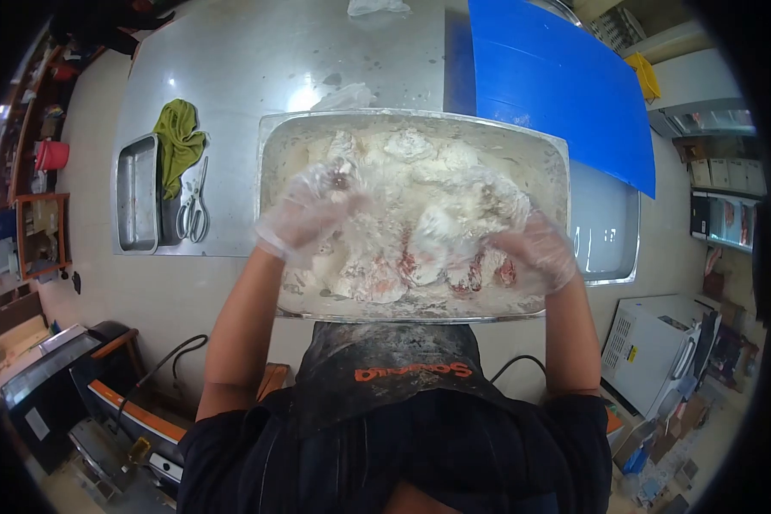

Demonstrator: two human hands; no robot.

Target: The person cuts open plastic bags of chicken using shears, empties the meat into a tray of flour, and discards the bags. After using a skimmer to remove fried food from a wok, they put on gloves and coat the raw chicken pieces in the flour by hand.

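Pieces (381, 278) lie in powder (437, 224) inside the pan (414, 315) before me; left of it, scissors (194, 210), cloth (178, 141) and small tray (139, 204); right, a container (606, 231) partly under a sheet (557, 86).

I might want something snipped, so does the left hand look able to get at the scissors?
Probably yes: the scissors lie uncovered on the metal table, and the left hand seems to have only the tray's side wall between.
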